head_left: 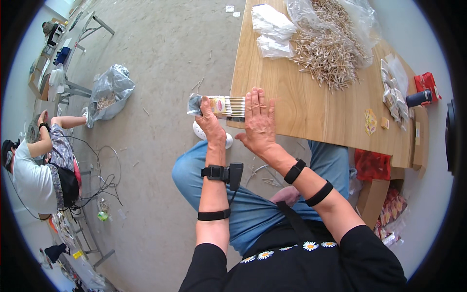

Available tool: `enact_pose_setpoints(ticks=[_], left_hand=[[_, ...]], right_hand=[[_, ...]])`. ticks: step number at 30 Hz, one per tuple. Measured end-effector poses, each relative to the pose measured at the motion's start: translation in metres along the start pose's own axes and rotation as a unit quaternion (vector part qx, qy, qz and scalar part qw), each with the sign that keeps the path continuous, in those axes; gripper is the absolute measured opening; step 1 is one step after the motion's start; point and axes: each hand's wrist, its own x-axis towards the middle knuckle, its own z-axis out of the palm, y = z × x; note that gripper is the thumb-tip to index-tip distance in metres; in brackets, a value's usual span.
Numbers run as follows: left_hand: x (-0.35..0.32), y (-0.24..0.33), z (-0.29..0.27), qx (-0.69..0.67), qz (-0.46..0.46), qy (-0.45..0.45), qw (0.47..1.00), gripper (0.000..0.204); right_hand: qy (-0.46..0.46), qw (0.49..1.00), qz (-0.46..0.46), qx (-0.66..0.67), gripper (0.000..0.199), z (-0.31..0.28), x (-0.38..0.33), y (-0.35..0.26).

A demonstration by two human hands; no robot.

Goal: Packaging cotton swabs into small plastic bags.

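While the left hand [210, 121] closes its grip around a pack of swabs [224, 106] at the bench [311, 112] edge, the right hand [259, 121] lies flat and open beside it, fingers straight, holding nothing (its fingertips touch the pack's right end). The pack sits above the left thumb, hanging partly off the bench; loose swabs [328, 53] lie well apart

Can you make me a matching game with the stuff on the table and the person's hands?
Things:
1. left hand
2. right hand
3. loose swab pile
4. black cylinder

Places:
A. far middle of the table, spilling from a clear bag
B. flat on the table's near edge
C. by the table's right edge
D. gripping the swab packet

Pairs: 1-D, 2-B, 3-A, 4-C
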Motion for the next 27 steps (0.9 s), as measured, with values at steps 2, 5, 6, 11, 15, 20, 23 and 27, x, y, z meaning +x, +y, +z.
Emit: enact_pose_setpoints(ticks=[2,5,6,11,15,20,23,27], left_hand=[[0.002,-0.002,-0.003,0.009,0.011,-0.002,1.0,0.02],[-0.004,0.002,0.003,0.014,0.025,-0.007,1.0,0.019],[-0.006,0.004,0.004,0.012,0.017,-0.005,1.0,0.019],[-0.005,0.003,0.004,0.011,0.01,-0.007,1.0,0.019],[-0.005,0.001,0.004,0.003,0.015,0.0,1.0,0.019],[-0.007,0.005,0.008,0.005,0.005,-0.01,1.0,0.021],[-0.004,0.01,0.004,0.014,0.011,-0.011,1.0,0.023],[-0.008,0.03,0.006,-0.008,-0.065,-0.02,0.998,0.025]], right_hand=[[0.006,1.0,0.006,0.004,0.119,0.001,0.001,-0.006],[0.006,1.0,0.014,0.003,0.117,0.002,0.002,-0.01],[0.002,1.0,0.014,0.0,0.117,0.002,0.003,-0.012],[-0.001,1.0,0.009,0.02,0.122,0.004,0.007,-0.022],[0.007,0.999,0.012,0.039,0.117,0.006,0.008,-0.026],[0.058,0.998,-0.006,0.009,0.117,0.02,0.012,-0.025],[0.029,0.999,-0.009,0.023,0.119,0.011,0.011,-0.028],[0.003,1.0,-0.008,0.026,0.121,0.008,0.01,-0.024]])
